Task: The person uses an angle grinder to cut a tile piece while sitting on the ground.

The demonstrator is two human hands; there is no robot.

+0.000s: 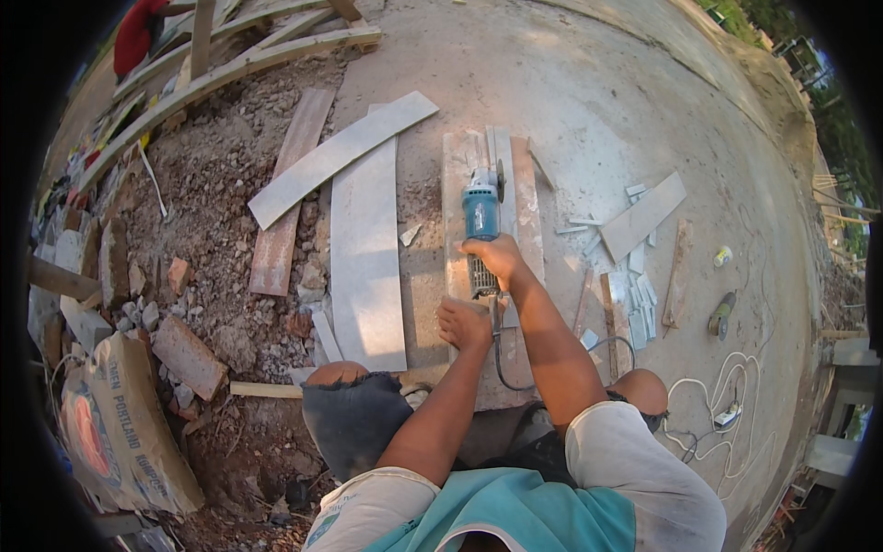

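So the right hand (492, 255) has its fingers wrapped tight around the body of a teal angle grinder (482, 213), whose disc sits at the far end of the stone slab (457, 202) lying flat on the concrete straight ahead of the knees. The left hand (463, 324) presses down on the near end of that slab, fingers together and flat, just beside the grinder's black cord (501, 363). Left of the slab lie two long grey tile strips (368, 248); right of it, a scatter of small tile offcuts (635, 294). A cement bag (115, 428) sits way off left of the slab in the rubble.
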